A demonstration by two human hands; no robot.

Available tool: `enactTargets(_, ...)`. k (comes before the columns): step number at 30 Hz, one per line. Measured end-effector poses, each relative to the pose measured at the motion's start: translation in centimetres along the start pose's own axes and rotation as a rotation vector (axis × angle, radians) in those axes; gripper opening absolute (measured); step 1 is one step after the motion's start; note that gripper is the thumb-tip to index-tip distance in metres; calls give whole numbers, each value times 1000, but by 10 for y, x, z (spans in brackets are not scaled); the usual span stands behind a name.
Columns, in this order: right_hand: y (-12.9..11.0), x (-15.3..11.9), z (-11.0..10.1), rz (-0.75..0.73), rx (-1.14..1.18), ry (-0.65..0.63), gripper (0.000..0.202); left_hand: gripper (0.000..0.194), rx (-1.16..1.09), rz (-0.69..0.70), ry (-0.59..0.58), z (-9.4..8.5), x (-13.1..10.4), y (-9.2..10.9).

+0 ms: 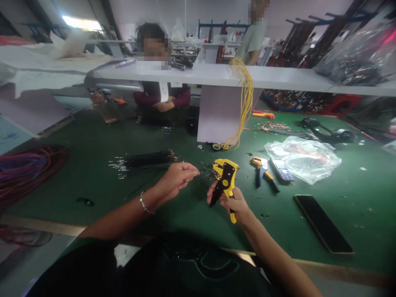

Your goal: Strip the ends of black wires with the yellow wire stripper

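My left hand [177, 179] is closed in a pinch, and what looks like a thin dark wire sticks out past its fingertips. In my right hand [235, 204] is a yellow and black wire stripper [226, 179], held upright with the jaws at the top, just right of my left fingertips. Behind the jaws lie small loose bits [213, 171] on the green table. A bundle of black wires [145, 160] with bright terminals at the left end and copper-coloured right ends lies beyond my left wrist.
Right of the stripper lie orange-handled pliers [262, 171], a keypad phone [282, 170], a plastic bag [305, 156] and a dark smartphone [323, 225]. Yellow wires [246, 95] hang from a white shelf [278, 76]. A person [162, 99] sits opposite. Red and blue cables [27, 173] lie left.
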State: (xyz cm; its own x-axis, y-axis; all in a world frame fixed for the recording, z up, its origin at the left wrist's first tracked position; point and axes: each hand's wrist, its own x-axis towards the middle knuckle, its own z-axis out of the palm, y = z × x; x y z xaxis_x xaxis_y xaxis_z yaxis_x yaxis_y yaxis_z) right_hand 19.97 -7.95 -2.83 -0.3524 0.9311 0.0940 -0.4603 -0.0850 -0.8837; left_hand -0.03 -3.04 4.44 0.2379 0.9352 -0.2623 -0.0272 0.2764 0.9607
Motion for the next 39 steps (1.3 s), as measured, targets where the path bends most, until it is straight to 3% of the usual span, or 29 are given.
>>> enactTargets(13,3,-3,-1,78,40,-40,39,14,-49,-4,-7,-3,9,-9)
enactTargets(27,17,7,-12,173,115,-50,43,16,2,-40,82,-6,28,-16)
enactTargets(39,27,12,-19,198,147,-17,46,11,-110,-90,8,-14,40,-28)
